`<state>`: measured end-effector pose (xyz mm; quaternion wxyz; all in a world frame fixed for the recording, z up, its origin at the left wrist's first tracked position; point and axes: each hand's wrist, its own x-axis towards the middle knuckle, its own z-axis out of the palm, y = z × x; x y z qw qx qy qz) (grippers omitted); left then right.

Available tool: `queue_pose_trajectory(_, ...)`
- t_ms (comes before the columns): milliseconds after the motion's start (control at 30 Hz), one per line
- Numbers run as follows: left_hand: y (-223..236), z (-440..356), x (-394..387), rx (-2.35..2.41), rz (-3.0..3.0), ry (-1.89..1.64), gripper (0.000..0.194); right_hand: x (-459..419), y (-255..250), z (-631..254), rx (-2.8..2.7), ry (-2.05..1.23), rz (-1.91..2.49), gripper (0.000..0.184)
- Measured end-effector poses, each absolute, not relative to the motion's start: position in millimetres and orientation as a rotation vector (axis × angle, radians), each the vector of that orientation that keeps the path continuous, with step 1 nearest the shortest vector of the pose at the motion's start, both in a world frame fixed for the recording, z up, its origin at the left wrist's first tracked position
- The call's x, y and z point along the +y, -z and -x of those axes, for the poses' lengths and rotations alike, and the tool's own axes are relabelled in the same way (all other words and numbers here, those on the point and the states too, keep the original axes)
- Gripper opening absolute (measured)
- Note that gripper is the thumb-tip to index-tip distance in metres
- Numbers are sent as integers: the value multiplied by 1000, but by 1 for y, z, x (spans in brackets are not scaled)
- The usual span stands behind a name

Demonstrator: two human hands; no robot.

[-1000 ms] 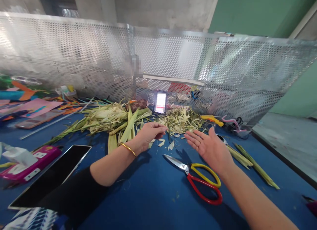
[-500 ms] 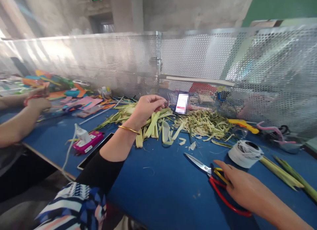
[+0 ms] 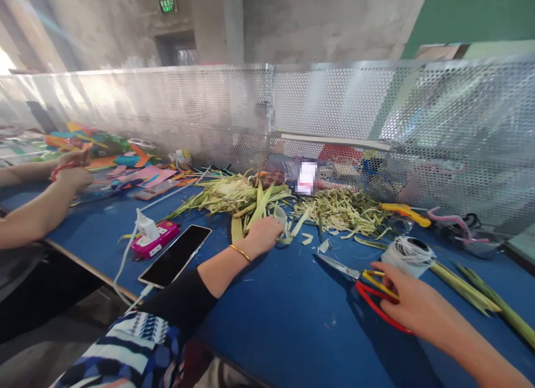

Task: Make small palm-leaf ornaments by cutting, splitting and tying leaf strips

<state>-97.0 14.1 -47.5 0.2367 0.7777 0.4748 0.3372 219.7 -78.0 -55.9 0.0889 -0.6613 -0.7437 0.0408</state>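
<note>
My left hand (image 3: 264, 235), with a gold bangle at its wrist, is low at the front of the leaf pile (image 3: 225, 195). Its fingers are closed at the edge of a pale curved leaf piece (image 3: 281, 214); the fingertips are partly hidden. Behind it, on the leaves, lies a brown checkered bundle (image 3: 271, 179). My right hand (image 3: 399, 293) grips scissors (image 3: 380, 307) by their red and yellow handles. The blades look closed and point left, above their shadow on the blue table (image 3: 292, 315).
A white string roll (image 3: 408, 255) and green stalks (image 3: 466, 287) lie at right. Leaf scraps (image 3: 345, 209) spread before the perforated metal screen (image 3: 334, 103). At left are a phone (image 3: 175, 257), a pink power strip (image 3: 155, 240) and another person's arms (image 3: 45, 201).
My left hand has come down from beside the brown bundle to the pale leaf piece, uncovering the bundle and the phone. My right hand has raised the scissors slightly.
</note>
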Motion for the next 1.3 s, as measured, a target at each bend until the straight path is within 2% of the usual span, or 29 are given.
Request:
queue_pose_trajectory(100, 46, 101, 17, 1336, -2301, -835, 17, -70, 64, -225, -2140, 7, 2023, 56)
queue_pose_trajectory(167, 39, 103, 17, 1348, -2350, -838, 15, -67, 69, -226, -2176, 6, 1980, 48)
queue_pose_trajectory(267, 23, 99, 11, 1316, -2297, -992, 12, -67, 71, -224, -2187, 54, 1820, 37)
queue_pose_trajectory(400, -4, 79, -9, 1073, -1993, -1184, 3, -72, 56, -210, -1949, 38, 1627, 34)
queue_pose_trajectory(467, -15, 66, -22, 906, -1767, -1151, 3, -75, 42, -196, -1838, -155, 1484, 32)
queue_pose_trajectory(567, -22, 48, -39, 789, -1544, -1060, 9, -78, 20, -166, -1572, -671, 1272, 38)
queue_pose_trajectory(633, -20, 41, -44, 751, -1435, -1006, 17, -77, 11, -144, -1394, -1017, 1131, 42)
queue_pose_trajectory(700, -12, 39, -44, 759, -1360, -971, 26, -76, 9, -127, -1342, -1227, 1093, 39)
queue_pose_trajectory(800, 3, 40, -39, 820, -1276, -910, 34, -76, 18, -113, -1229, -1223, 1152, 35)
queue_pose_trajectory(933, 21, 42, -31, 784, -1149, -746, 35, -77, 33, -114, -1227, -1136, 1168, 28)
queue_pose_trajectory(1100, 30, 36, -32, 811, -1076, -801, 29, -74, 38, -122, -1157, -1076, 1210, 29)
queue_pose_trajectory(1300, 35, 29, -36, 918, -1246, -855, 17, -71, 41, -123, -1136, -1196, 1216, 35)
